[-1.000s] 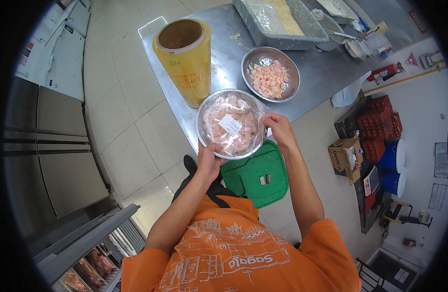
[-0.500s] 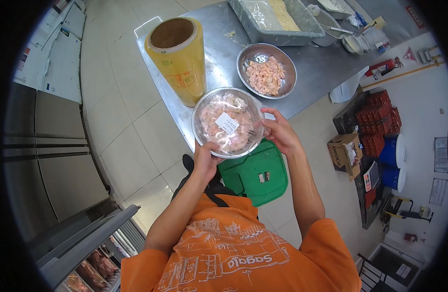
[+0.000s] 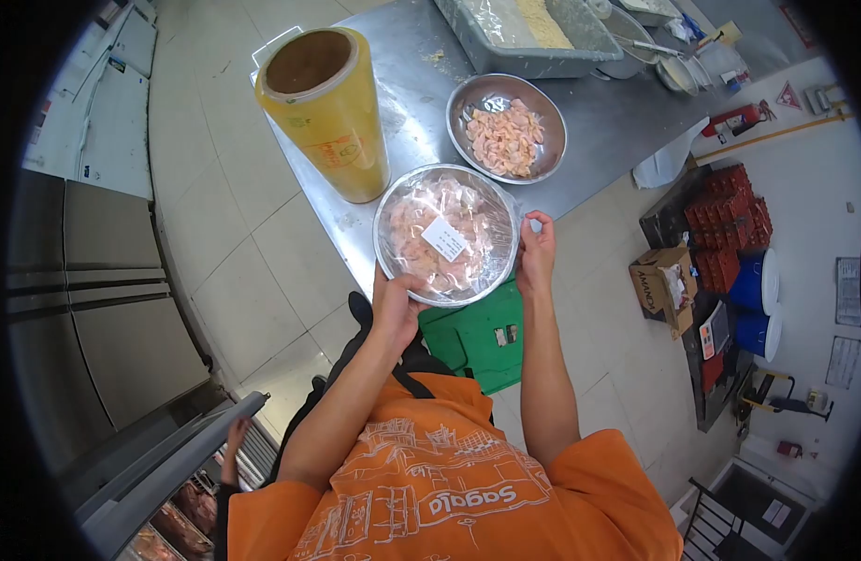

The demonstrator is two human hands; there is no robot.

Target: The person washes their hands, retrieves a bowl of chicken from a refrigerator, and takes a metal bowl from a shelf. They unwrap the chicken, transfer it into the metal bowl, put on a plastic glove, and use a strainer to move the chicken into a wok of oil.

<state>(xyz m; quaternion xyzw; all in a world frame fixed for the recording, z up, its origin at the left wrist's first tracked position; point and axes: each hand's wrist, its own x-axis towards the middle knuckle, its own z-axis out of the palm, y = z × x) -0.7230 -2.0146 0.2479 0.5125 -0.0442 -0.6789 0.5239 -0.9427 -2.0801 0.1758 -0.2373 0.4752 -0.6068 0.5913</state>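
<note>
A metal bowl (image 3: 382, 251) of pale raw meat pieces is covered with clear cling film (image 3: 482, 208) and carries a white printed label (image 3: 443, 239). My left hand (image 3: 396, 304) grips its near left rim, thumb over the film. At the right rim, my right hand (image 3: 537, 251) has its fingers closed on the film's edge; the exact grip is partly hidden. Beyond the covered bowl, a second metal bowl (image 3: 460, 131) holds similar meat pieces, uncovered. A large yellow cling film roll (image 3: 341, 140) stands upright to the left.
The steel table (image 3: 412, 103) also bears a grey tub (image 3: 542, 64) of pale crumbs. Below is a green lid (image 3: 482, 341). Another person's hand (image 3: 237, 432) shows beside an open refrigerator door (image 3: 182, 458). A cardboard box (image 3: 662, 290) and red crates (image 3: 725, 224) are at right.
My right hand has moved from over the rim to just outside it, with the forearm more upright. The bowl has shifted slightly right. Another person's arm has appeared at lower left.
</note>
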